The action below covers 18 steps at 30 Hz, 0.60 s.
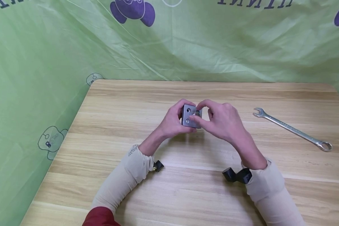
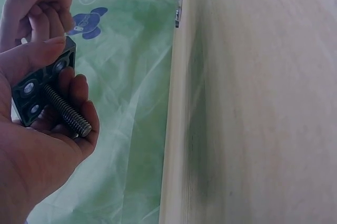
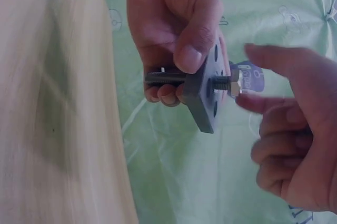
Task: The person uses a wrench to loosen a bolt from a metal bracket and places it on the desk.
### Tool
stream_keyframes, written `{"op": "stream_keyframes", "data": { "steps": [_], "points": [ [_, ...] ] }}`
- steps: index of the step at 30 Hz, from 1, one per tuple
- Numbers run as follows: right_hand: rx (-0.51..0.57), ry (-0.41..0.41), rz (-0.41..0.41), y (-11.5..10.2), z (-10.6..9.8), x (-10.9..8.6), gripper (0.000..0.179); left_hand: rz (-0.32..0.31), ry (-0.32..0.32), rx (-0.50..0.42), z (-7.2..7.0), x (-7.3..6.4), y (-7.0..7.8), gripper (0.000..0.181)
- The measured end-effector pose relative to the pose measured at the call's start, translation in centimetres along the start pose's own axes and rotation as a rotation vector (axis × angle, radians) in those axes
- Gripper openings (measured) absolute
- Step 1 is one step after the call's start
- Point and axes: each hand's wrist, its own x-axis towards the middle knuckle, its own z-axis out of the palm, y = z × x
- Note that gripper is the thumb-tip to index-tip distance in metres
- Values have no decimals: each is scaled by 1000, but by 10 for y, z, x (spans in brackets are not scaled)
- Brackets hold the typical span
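Note:
My left hand grips a square dark metal plate with holes near its corners. A long threaded bolt runs through the plate; its shank sticks out beside the left fingers, and its hex head stands off the other face with some thread showing. Around that head my right hand has thumb and index finger spread. One fingertip is at the head's edge, perhaps touching, while the other is apart from it in the right wrist view. Its other fingers curl toward the palm.
A combination wrench lies on the wooden table to the right, its open end toward the back. Green printed cloth hangs behind and left of the table. Black wrist cameras sit at the sleeve cuffs.

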Motion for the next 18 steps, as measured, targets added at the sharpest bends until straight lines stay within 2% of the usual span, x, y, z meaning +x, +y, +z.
{"op": "stream_keyframes", "data": {
  "steps": [3, 6, 18],
  "points": [
    [-63, -27, 74, 0, 1, 1, 35, -4, -6, -7, 0, 1, -1, 69],
    [-101, -68, 109, -1, 3, 1, 44, -4, -4, -12, 0, 1, -1, 69],
    [-107, -25, 53, -4, 5, 0, 33, -6, -7, 2, 0, 0, 1, 68]
  ]
}}
